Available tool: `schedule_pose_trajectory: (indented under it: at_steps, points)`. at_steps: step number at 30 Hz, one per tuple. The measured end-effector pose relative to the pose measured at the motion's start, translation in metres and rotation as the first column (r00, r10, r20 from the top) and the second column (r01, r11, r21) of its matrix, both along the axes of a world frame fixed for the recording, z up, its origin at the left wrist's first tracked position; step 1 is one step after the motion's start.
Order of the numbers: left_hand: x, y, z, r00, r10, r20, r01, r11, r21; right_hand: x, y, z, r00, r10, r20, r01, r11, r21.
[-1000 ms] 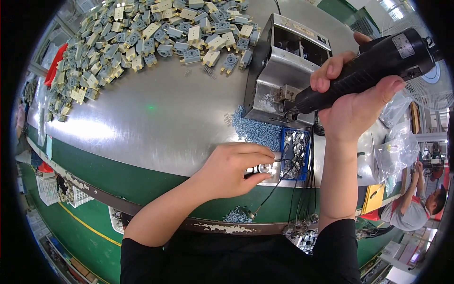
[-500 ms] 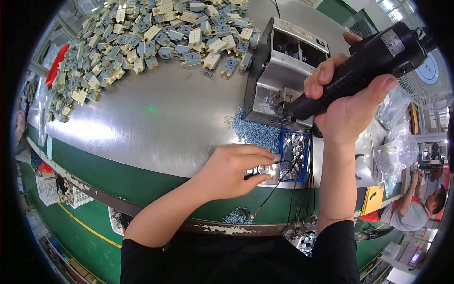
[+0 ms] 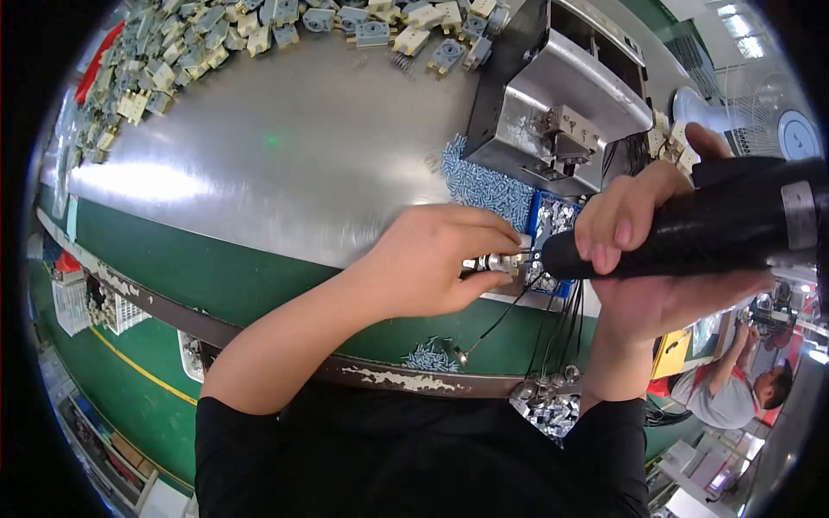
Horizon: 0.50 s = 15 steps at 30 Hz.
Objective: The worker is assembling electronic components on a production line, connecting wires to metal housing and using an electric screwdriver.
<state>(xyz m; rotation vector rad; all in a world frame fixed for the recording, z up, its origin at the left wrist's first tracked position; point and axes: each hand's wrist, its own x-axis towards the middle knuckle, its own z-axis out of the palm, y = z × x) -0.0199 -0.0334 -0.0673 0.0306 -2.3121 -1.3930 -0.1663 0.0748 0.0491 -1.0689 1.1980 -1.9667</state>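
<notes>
My right hand (image 3: 635, 220) is wrapped round a thick black electric screwdriver (image 3: 734, 226), held nearly level with its nose pointing left. The thin bit at that nose reaches the small metal part (image 3: 495, 264) pinched between the thumb and fingers of my left hand (image 3: 432, 259); whether bit and part touch is too small to tell. A black wire runs close by the part, down to a small round metal end (image 3: 463, 356) at the table edge. Under the screwdriver's nose is a blue tray (image 3: 537, 226) of small metal pieces, partly hidden.
Bluish screws (image 3: 488, 192) lie heaped beside a metal fixture box (image 3: 518, 104). Grey and beige switch-like blocks (image 3: 199, 39) pile up at the far left. A smaller screw heap (image 3: 432, 356) and hanging black wires (image 3: 561, 332) are near the front edge. A co-worker (image 3: 725, 393) sits at right.
My right hand has brought the screwdriver from the fixture box down and nearer, to the part in my left hand. The view has shifted, so the fixture sits higher and further right.
</notes>
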Motion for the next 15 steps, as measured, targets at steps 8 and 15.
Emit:
schedule_pose_trajectory:
  at_steps: [8,15]
  points:
    - [0.002,0.003,-0.002,1.0,0.008,-0.007,-0.007,1.0,0.024,0.007,0.008,-0.017,0.998,-0.017,-0.066,0.017,1.0,0.007]
    - [0.001,0.004,-0.001,1.0,0.005,-0.015,-0.004,1.0,0.03,0.009,0.01,-0.023,0.994,-0.004,-0.11,0.002,1.0,-0.024]
